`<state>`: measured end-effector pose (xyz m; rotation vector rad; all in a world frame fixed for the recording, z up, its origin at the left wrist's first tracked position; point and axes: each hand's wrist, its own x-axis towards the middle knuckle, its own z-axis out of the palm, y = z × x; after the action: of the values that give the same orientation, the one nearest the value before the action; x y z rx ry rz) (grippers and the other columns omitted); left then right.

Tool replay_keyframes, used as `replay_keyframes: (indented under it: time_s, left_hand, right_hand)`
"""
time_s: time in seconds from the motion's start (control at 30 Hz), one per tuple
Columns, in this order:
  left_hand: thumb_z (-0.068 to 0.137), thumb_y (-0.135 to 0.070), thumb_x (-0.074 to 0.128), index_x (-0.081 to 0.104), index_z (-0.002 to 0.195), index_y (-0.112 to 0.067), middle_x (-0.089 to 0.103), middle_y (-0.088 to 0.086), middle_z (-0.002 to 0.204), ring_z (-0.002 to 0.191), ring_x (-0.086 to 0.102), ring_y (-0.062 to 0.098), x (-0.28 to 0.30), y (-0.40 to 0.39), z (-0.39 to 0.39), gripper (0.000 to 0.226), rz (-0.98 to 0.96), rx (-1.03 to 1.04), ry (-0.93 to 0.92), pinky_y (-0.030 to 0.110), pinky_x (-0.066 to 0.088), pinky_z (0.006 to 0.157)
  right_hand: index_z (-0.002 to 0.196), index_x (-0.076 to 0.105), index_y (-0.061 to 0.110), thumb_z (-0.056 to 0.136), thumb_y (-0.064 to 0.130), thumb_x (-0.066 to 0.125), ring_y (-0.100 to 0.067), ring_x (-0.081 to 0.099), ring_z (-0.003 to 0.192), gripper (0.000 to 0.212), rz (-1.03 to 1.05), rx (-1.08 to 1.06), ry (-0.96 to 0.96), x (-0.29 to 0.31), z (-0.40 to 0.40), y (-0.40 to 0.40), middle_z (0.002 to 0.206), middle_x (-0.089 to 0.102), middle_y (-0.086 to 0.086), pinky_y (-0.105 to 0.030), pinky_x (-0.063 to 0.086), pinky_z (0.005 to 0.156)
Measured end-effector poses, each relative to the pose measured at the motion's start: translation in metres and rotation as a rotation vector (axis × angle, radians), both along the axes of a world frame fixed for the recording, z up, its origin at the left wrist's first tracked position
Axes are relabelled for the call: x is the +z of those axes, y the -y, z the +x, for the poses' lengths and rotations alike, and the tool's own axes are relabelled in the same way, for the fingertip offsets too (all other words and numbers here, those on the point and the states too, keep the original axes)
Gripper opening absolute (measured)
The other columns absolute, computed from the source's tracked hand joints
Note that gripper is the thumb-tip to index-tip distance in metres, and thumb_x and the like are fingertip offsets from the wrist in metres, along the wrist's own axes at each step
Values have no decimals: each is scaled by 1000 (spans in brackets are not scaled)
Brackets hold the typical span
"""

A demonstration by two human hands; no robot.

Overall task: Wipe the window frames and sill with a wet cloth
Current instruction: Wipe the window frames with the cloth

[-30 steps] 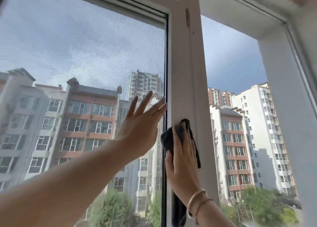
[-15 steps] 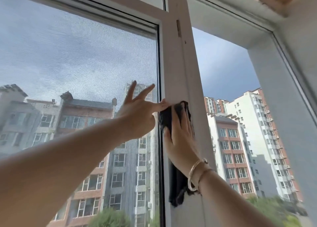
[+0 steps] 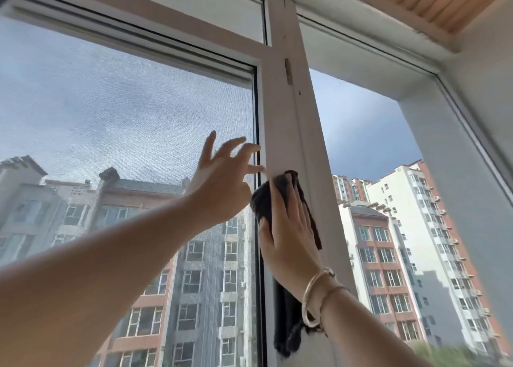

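Right hand [image 3: 288, 236] has its fingers [image 3: 294, 197] flat, pressing the dark wet cloth [image 3: 262, 200] onto the white centre post [image 3: 280, 111]. Left hand [image 3: 222, 183] sits just beside, fingers spread wide, tips touching the post edge. Loose cloth tail dangling below the palm could slip out if pressure eases.

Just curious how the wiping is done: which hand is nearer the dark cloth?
Right. The right hand lies flat on the cloth, pressing it against the frame. The left hand is spread beside it, over the screen, apart from the cloth.
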<state>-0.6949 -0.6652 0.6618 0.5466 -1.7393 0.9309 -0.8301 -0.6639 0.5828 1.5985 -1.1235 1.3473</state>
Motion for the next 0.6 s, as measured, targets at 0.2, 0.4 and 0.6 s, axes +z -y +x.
replay_keyframes:
  time_s: [0.2, 0.4, 0.6]
  left_hand:
    - [68, 2, 49, 28, 139, -17, 56, -8, 132, 141, 8, 3, 30, -4, -5, 77, 28, -56, -87, 32, -17, 115]
    - [70, 1, 49, 25, 140, -19, 51, -6, 137, 140, 7, 4, 56, -13, -23, 77, 117, -128, -163, 32, -14, 116]
    - [71, -14, 44, 36, 140, -37, 46, -9, 139, 141, 5, 8, 40, -1, -30, 72, 163, -115, -237, 39, 0, 118]
  right_hand:
    - [152, 4, 19, 99, 25, 36, -15, -8, 146, 63, -46, 12, 43, 111, 2, 6, 159, -8, -1, -30, -2, 119]
    - [152, 2, 21, 98, 27, 36, -14, -9, 146, 64, -35, 56, -13, 132, -7, 4, 159, -10, 1, -30, -4, 118]
    - [152, 1, 22, 96, 24, 39, -11, -14, 145, 67, -35, 94, -25, 104, -8, 7, 158, -13, 2, -29, -7, 118]
